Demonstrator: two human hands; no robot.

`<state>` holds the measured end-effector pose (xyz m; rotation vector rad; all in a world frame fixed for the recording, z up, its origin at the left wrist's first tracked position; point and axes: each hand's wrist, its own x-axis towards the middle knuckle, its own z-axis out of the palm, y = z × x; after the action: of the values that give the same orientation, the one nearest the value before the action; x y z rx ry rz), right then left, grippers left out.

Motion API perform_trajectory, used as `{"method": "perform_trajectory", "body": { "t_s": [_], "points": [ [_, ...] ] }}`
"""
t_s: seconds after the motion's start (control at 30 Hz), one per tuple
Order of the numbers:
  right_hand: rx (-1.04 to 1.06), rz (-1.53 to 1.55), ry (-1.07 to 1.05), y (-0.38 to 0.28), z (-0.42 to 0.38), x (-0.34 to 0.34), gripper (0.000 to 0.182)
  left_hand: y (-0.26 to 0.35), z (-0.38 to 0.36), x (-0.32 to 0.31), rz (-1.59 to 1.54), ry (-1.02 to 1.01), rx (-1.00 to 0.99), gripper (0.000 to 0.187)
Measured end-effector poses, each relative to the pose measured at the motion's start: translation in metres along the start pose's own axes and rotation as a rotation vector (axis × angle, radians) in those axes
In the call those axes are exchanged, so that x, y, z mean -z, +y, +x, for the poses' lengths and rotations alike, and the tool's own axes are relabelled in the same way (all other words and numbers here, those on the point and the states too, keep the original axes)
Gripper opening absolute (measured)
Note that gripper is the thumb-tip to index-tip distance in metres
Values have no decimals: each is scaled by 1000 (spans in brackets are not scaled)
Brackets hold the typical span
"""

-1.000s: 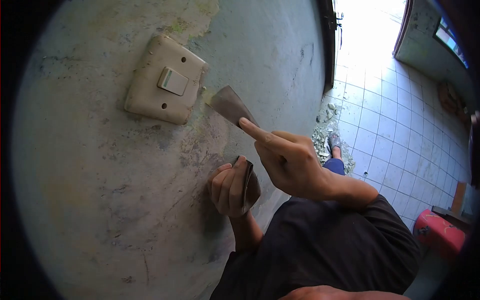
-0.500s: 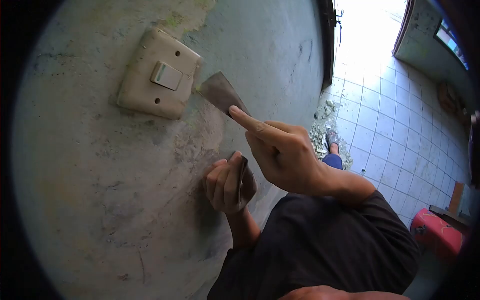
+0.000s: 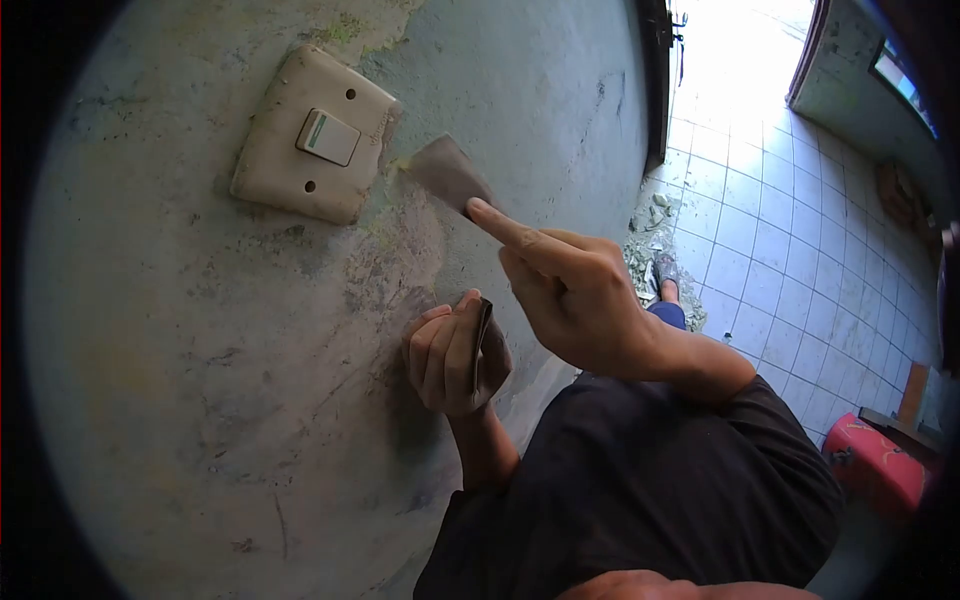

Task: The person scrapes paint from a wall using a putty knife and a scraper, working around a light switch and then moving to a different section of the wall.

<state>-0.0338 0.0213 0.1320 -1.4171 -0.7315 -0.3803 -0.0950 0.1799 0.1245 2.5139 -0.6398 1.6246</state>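
Note:
My right hand [image 3: 585, 290] grips a scraper [image 3: 450, 172], its index finger stretched along the flat, worn blade and the handle hidden in the palm. The blade's corner is right at the wall [image 3: 250, 400], by a yellowish patch beside the light switch [image 3: 328, 137]. Lower down, my left hand [image 3: 445, 360] is closed close against the wall, below the switch. Its fingers hold a thin, dark, flat piece [image 3: 482, 340], seen nearly edge-on; I cannot tell its kind.
Rubble and flakes [image 3: 645, 265] lie on the white tiled floor [image 3: 760, 250] along the wall, near my foot [image 3: 667, 278]. A red box-like object [image 3: 872, 465] stands at the lower right. Beyond the wall's dark edge [image 3: 655, 90], a bright doorway [image 3: 740, 50] opens.
The scraper blade has shifted slightly right and turned a little flatter in my right hand's grip. The switch sits slightly higher and further left in view. My left hand keeps its hold.

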Motion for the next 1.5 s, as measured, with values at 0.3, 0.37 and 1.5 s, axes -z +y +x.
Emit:
{"method": "perform_trajectory", "body": {
  "t_s": [0.3, 0.37, 1.5],
  "points": [
    [4, -43, -7, 2, 10, -2, 53, -3, 2, -3, -8, 13, -8, 14],
    [12, -44, -14, 2, 9, -2, 53, -2, 2, -2, -2, 2, -6, 13],
    [45, -26, -44, 3, 7, 1, 60, -3, -2, -3, -29, 28, 2, 12]
  ]
}}
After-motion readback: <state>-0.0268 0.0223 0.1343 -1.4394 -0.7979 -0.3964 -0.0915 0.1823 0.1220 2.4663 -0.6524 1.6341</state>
